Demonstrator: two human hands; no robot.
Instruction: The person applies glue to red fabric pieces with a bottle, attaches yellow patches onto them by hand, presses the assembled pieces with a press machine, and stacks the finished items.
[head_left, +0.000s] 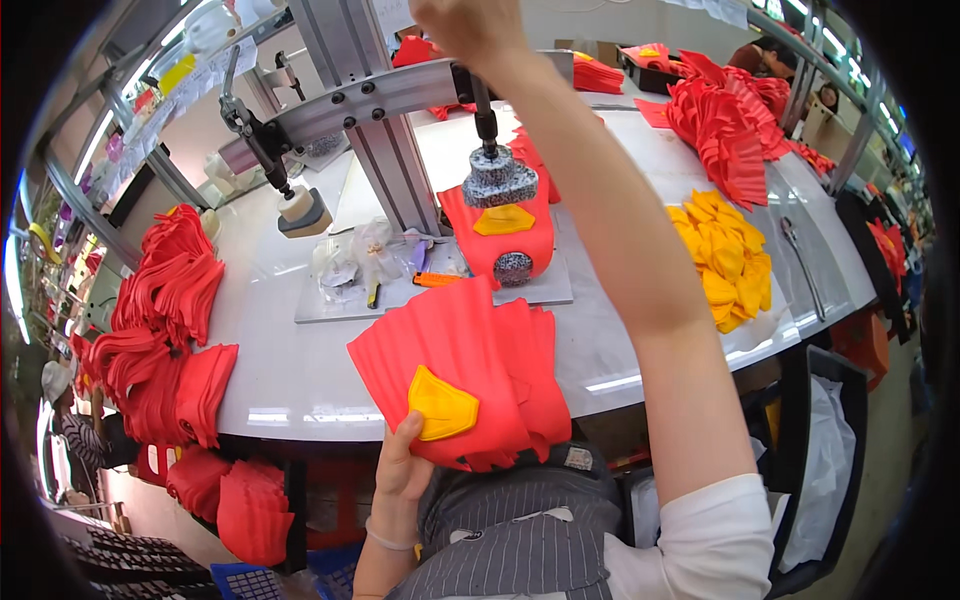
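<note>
My left hand [405,455] grips a fanned stack of red, fabric-like pieces [500,350] at its near edge. A yellow shaped piece [442,405] lies on that stack, with my thumb against it. My right arm reaches up past the clamp press, and my right hand [470,30] is closed at its top; whatever it holds is hidden. Below that hand, a speckled press pad [498,178] hangs just above another red piece [505,245] bearing a yellow piece [503,220]. A round speckled pad [513,268] shows at that red piece's near side.
Metal posts and a crossbar [360,98] carry a second clamp [265,145] on the left. Red piles [170,290] line the table's left side; more red pieces [720,120] lie far right. Yellow pieces [722,260] are heaped near a metal tool [803,265]. An orange cutter [437,280] lies beside the press.
</note>
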